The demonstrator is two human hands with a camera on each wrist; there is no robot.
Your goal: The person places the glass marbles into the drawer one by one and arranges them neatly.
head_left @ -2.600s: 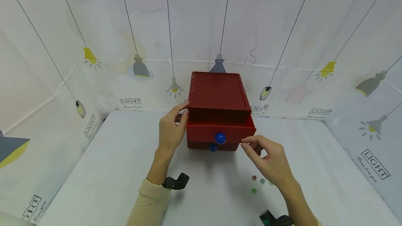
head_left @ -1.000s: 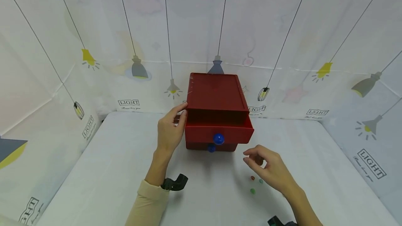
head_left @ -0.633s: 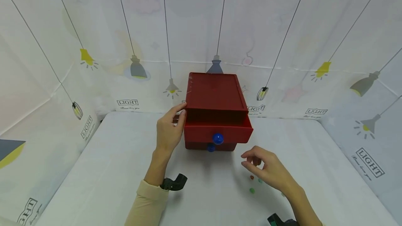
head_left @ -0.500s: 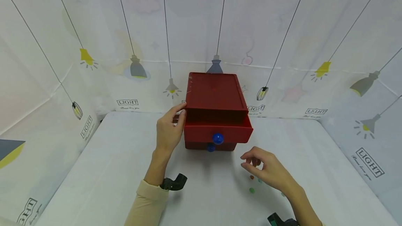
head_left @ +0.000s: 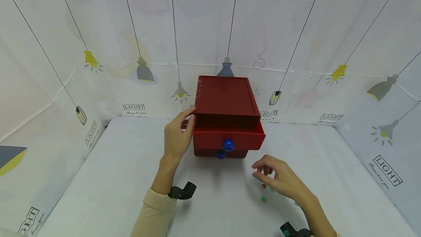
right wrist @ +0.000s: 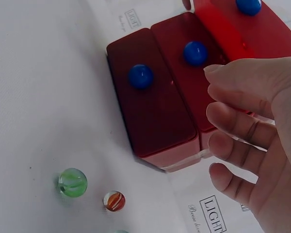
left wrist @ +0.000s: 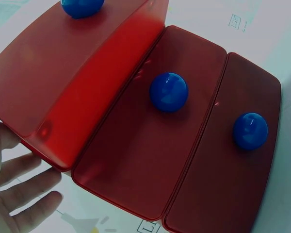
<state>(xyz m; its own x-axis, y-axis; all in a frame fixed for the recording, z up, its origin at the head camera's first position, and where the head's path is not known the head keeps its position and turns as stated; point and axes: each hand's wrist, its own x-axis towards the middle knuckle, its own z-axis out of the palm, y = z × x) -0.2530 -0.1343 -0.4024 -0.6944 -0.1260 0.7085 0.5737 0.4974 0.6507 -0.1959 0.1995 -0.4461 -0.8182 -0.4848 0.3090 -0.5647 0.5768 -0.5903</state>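
A red drawer box (head_left: 226,96) stands at the back middle of the white table. Its top drawer (head_left: 228,136) is pulled out, with a blue knob (head_left: 228,145) on its front. The left wrist view shows two lower drawers (left wrist: 150,145), each closed and with a blue knob. My left hand (head_left: 189,117) rests against the box's left side, thumb at the top corner, fingers (left wrist: 26,191) fairly straight. My right hand (head_left: 263,173) hovers just above several small marbles (head_left: 264,199), fingers (right wrist: 242,104) loosely curled and empty. Below the hand lie a green marble (right wrist: 72,182) and an orange-striped marble (right wrist: 114,200).
The white table (head_left: 115,178) is closed in on three sides by a fabric backdrop (head_left: 65,83) printed with lamps. Black camera mounts sit on my left wrist (head_left: 182,191) and right wrist (head_left: 291,230).
My right hand has come down and back from the open drawer's right front corner to just above the marbles. The left hand and the box have stayed put.
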